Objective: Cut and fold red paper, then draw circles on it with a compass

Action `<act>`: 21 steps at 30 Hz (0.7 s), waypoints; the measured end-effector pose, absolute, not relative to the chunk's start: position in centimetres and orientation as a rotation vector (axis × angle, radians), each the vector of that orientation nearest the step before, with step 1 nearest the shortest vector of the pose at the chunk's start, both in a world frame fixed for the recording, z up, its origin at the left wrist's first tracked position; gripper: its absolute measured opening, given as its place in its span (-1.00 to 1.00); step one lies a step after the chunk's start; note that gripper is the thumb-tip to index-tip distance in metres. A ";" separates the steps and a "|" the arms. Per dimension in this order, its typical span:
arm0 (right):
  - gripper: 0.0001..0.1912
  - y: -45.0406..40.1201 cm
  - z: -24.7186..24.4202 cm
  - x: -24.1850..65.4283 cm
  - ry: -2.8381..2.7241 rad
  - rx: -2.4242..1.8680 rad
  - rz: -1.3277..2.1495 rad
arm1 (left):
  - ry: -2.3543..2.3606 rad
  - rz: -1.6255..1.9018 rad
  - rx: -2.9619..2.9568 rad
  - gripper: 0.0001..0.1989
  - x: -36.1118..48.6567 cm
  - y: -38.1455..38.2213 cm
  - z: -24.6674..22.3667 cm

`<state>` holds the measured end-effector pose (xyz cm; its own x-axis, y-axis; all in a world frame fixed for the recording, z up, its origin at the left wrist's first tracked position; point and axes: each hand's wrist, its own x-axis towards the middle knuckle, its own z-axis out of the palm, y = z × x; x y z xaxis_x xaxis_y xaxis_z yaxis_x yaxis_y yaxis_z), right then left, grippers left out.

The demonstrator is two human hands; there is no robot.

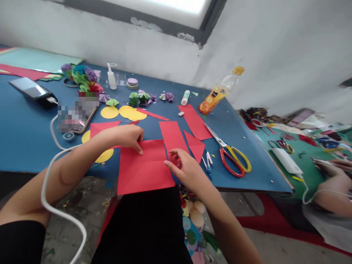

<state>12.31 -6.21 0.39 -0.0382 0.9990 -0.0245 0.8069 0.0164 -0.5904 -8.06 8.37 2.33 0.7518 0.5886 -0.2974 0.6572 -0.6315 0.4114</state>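
Note:
A creased red paper sheet (144, 170) lies at the table's front edge and overhangs it toward my lap. My left hand (132, 137) pinches the sheet's upper edge between thumb and curled fingers. My right hand (183, 167) is at the sheet's right edge, its thumb on or just over the paper and its fingers loosely curled and apart. Behind my right hand lies a red strip (173, 134), with a folded red piece (195, 146) to its right. Another red strip (195, 123) lies farther back. Yellow circles (109, 112) are spread beyond my left hand.
Scissors (232, 157) with red and yellow handles lie on the blue table (258, 168) at right. A juice bottle (217, 95) leans behind them. Phone (82, 113), glue stick (185, 97) and paper flowers (143, 97) are farther back. A white cable (49, 183) crosses my left arm.

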 end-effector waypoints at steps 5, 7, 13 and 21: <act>-0.54 -3.3 0.6 12.6 -1.813 -1.756 0.622 | 0.807 0.037 2.396 -0.87 -7.9 8.1 3.4; -0.63 -2.0 1.3 13.0 -1.738 -1.649 0.711 | 0.778 0.195 2.379 -0.89 -7.8 7.8 3.9; -0.77 1.1 6.9 14.1 -1.980 -1.369 0.913 | 0.511 0.389 1.695 -0.53 -7.5 6.5 4.0; -0.75 3.1 9.8 14.9 -2.514 -1.467 1.100 | 0.389 0.381 1.404 -0.72 -7.1 7.4 3.1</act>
